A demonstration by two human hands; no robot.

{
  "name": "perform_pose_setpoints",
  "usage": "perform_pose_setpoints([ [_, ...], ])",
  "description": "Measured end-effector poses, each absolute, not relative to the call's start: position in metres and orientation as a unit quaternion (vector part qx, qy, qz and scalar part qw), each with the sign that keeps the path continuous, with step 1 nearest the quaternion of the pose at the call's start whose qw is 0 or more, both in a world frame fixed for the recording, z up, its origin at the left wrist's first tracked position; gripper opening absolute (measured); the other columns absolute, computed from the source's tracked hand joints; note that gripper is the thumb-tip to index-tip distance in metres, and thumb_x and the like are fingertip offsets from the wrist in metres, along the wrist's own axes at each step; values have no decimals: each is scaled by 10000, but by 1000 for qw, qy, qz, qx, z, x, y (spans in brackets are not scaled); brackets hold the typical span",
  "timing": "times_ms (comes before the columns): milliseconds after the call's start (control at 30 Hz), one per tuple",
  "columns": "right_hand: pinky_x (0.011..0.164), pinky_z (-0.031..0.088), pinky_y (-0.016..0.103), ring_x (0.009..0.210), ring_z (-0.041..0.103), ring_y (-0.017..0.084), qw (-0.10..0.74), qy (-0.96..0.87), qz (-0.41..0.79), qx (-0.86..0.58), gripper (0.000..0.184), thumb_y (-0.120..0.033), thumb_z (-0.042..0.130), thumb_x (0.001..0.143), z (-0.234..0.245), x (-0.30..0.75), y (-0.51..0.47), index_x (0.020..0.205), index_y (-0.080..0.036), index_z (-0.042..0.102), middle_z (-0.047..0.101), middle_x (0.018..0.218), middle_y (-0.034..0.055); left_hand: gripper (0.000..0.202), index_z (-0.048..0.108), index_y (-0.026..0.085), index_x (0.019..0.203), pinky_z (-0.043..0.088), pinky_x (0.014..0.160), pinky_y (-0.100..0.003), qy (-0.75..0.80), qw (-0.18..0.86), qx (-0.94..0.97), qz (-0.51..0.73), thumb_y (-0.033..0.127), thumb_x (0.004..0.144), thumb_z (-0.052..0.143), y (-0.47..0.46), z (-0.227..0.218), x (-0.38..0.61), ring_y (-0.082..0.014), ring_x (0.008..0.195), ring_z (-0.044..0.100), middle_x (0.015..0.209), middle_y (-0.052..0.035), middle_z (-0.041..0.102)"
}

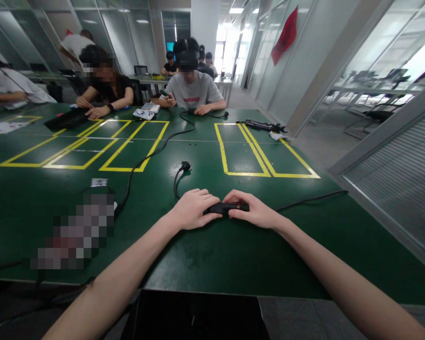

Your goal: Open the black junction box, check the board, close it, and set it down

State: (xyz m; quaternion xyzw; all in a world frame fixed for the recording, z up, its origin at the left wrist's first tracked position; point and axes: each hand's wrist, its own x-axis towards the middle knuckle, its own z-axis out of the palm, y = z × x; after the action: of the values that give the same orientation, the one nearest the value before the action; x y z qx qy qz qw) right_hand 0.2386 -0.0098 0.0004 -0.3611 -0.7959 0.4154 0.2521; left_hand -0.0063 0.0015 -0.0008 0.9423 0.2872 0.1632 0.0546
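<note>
A slim black elongated object [222, 208] lies across the space between my hands, low over the green table; its exact kind is not clear. My left hand [197, 209] is closed on its left end, thumb along the near side. At the other end, my right hand [252, 210] grips it between thumb and curled fingers. Behind my left hand a black power plug [186, 165] rests on the tabletop, its cord curving down toward that hand. Another black cable [311, 199] runs from beside my right hand toward the right edge.
Yellow tape rectangles [248, 174] mark the green table [212, 264]. A long black cable [129, 182] crosses left of my hands, near a blurred-out item [80, 231]. Across the table, a person in grey [194, 89] holds a screwdriver [165, 94]. Black tool-like items [262, 125] lie far right.
</note>
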Motion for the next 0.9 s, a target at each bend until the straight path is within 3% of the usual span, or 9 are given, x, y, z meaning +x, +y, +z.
perform_pose_setpoints([
  [67,605,523,263,645,682,151,218,-735,531,-360,395,-543,703,869,0,239,-9,968,-195,545,676,741,-14,333,670,163,1067,458,794,-339,273,49,948,154,467,1011,545,1,-3,-5,-230,883,639,932,-81,709],
  [167,438,432,198,464,589,90,212,-668,607,-375,479,-559,791,782,-2,236,-8,888,-209,482,633,704,-60,356,669,162,1135,460,822,-356,265,51,950,157,468,1017,530,1,-5,-5,-236,926,644,999,-91,725],
  [267,414,396,185,430,525,59,256,-632,617,-392,499,-558,832,728,-4,233,-8,827,-200,498,620,688,-70,407,639,171,1279,445,951,-414,279,42,939,195,464,1011,548,0,-3,-4,-265,1079,635,1166,-120,727],
  [367,453,410,198,463,533,79,314,-605,600,-419,493,-558,845,703,-1,234,-6,781,-207,507,591,603,-74,469,548,220,1442,329,1112,-531,305,4,919,250,406,1012,550,-4,2,-2,-322,1313,530,1454,-151,599],
  [467,439,397,216,465,530,101,398,-555,567,-461,509,-578,845,676,6,244,1,789,-234,488,625,614,-55,487,523,232,1480,296,1141,-566,310,-9,909,278,346,1006,539,-7,3,-2,-343,1381,474,1533,-161,524],
  [567,421,396,224,471,523,103,507,-493,498,-502,559,-592,854,620,14,265,18,761,-251,434,677,702,-32,417,591,229,1405,351,1127,-536,292,21,918,267,326,1002,542,-6,-2,-3,-308,1325,531,1459,-140,596],
  [733,377,334,207,442,495,89,645,-427,341,-535,597,-586,853,589,30,319,46,719,-250,377,664,689,-21,313,668,212,1278,425,1092,-477,273,65,929,243,300,994,569,-1,-11,-3,-262,1262,585,1335,-105,682],
  [900,345,291,221,379,463,99,695,-397,177,-572,504,-500,870,616,27,364,44,731,-268,438,558,534,-57,289,689,224,1247,456,1065,-454,282,88,926,235,298,989,581,-1,-11,-1,-252,1229,607,1281,-87,709],
])
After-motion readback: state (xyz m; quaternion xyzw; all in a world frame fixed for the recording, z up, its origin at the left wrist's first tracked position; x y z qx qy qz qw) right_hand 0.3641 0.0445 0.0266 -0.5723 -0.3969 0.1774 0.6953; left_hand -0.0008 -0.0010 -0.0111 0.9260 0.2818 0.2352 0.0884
